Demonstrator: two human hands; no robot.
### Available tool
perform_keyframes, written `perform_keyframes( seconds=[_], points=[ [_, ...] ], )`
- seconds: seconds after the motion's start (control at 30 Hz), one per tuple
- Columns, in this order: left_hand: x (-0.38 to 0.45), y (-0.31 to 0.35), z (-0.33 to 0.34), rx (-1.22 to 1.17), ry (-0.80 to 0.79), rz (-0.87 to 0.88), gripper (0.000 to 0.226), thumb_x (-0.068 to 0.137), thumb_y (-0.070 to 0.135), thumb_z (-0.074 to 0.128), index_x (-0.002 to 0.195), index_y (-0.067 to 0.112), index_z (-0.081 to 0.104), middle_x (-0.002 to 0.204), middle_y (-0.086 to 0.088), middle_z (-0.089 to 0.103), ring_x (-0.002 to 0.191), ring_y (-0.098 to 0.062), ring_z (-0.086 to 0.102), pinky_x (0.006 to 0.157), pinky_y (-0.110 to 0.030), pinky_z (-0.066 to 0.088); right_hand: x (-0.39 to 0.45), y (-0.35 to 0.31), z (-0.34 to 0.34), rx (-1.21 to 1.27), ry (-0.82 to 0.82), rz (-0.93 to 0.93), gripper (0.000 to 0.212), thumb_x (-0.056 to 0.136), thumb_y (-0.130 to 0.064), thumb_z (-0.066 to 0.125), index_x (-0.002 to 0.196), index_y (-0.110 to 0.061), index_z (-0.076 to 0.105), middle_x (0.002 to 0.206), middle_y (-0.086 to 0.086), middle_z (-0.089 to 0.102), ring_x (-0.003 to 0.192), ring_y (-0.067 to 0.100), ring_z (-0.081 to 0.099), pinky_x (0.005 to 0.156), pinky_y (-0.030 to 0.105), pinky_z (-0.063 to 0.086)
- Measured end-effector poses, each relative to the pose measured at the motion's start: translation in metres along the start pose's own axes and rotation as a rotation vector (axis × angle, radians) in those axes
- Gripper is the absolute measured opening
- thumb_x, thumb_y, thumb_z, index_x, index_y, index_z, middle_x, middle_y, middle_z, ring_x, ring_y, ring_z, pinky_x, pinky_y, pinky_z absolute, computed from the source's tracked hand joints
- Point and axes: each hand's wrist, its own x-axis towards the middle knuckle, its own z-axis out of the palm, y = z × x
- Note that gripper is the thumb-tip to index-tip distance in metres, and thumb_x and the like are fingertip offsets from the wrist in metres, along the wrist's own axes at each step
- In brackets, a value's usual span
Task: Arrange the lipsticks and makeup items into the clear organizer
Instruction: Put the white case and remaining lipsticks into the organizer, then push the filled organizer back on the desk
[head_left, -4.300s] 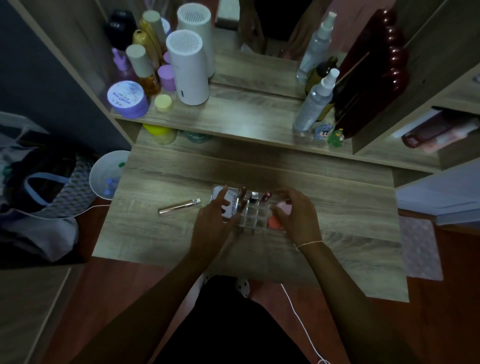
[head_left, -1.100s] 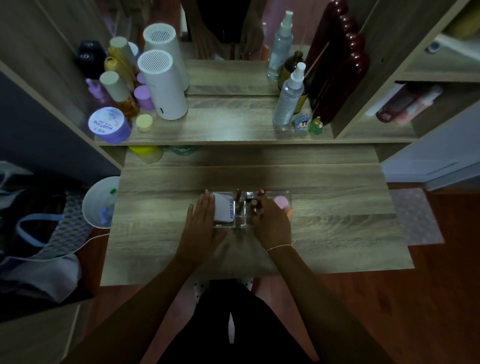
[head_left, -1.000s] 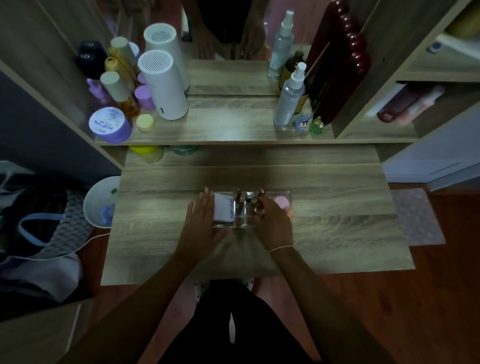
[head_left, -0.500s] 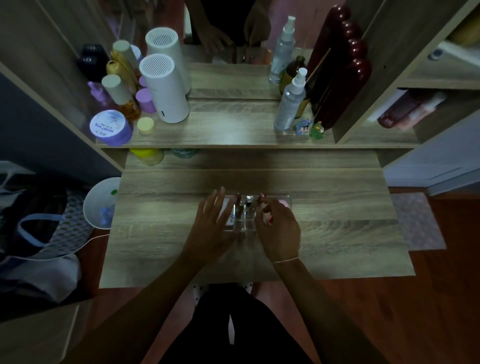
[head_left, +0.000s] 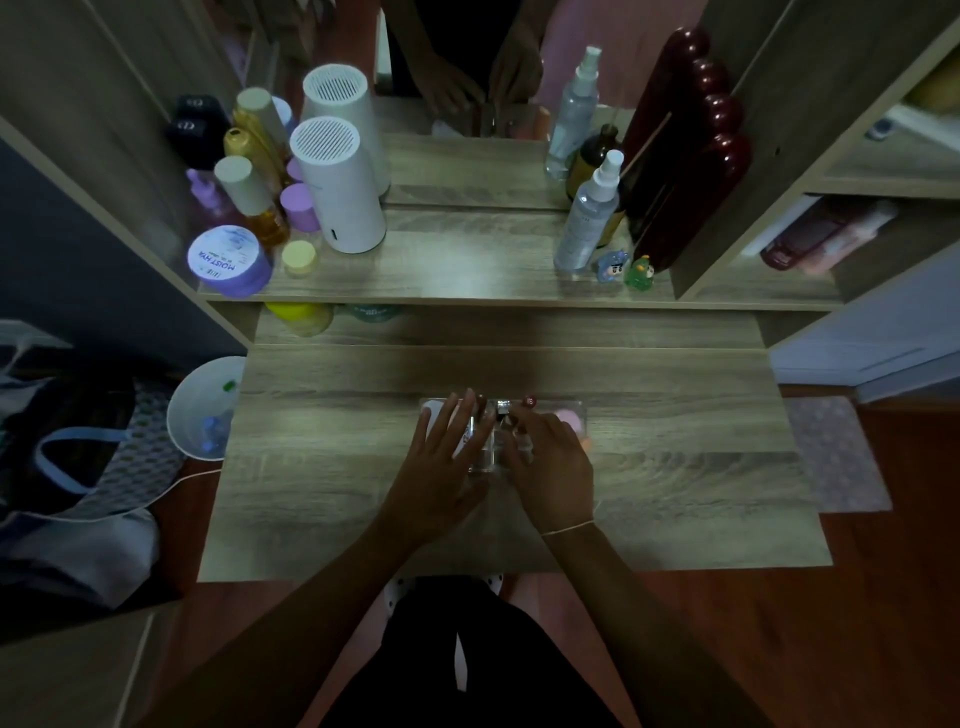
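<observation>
The clear organizer (head_left: 571, 405) sits mid-table on the wooden table (head_left: 332, 467). A white compact (head_left: 434, 415) lies in its left part, a pink sponge (head_left: 566, 418) in its right part. Upright lipsticks stand in the middle cells, one with a red-topped cap (head_left: 529, 401). My left hand (head_left: 441, 467) rests flat, fingers spread, over the compact and the organizer's left side. My right hand (head_left: 553, 467) covers the middle cells, its fingertips pinched on a lipstick (head_left: 521, 432) there. Both hands hide most of the organizer's front.
The shelf behind carries a white cylinder (head_left: 337, 192), a purple jar (head_left: 228, 260), several bottles, a spray bottle (head_left: 592, 213) and two small figurines (head_left: 626, 267). A mirror stands behind them. A white bin (head_left: 205, 410) and a bag (head_left: 78, 441) sit left of the table.
The rose-gold tube that lay on the table earlier is gone from there. My left hand has slid forward over the compact, and my right hand's fingers have shifted among the middle cells.
</observation>
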Motion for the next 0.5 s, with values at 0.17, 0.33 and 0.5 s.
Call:
perform_keyframes(
  seconds=[0.17,0.33,0.5],
  points=[
    [-0.001,0.0,0.0,-0.044,0.009,-0.008,0.071,0.093,0.047,0.042,0.149,0.017,0.01,0.156,-0.016,0.007,0.145,-0.029,0.003,0.114,-0.057,0.008,0.0,0.0,0.0,0.024,-0.041,0.045,0.019,0.086,-0.02,0.07,0.103,-0.012,0.068,0.084,0.01,0.07,0.075,0.02,0.067,0.058,0.025,0.048],
    [-0.002,0.0,-0.007,-0.063,0.017,-0.023,0.073,0.092,0.047,0.044,0.146,0.009,0.014,0.153,-0.019,0.016,0.143,-0.032,0.011,0.113,-0.059,0.014,-0.001,0.01,-0.002,0.024,0.027,0.024,0.031,0.092,-0.034,0.053,0.112,-0.013,0.065,0.097,0.01,0.07,0.088,0.023,0.063,0.074,0.036,0.054],
    [0.003,0.0,-0.016,0.009,-0.006,-0.033,0.078,0.089,0.054,0.038,0.143,0.001,0.021,0.151,-0.02,0.02,0.14,-0.034,0.016,0.111,-0.058,0.014,-0.001,0.029,0.005,-0.123,-0.019,-0.077,0.044,0.097,-0.032,0.04,0.137,-0.015,0.044,0.141,0.006,0.052,0.135,0.024,0.039,0.112,0.048,0.029]
  ],
)
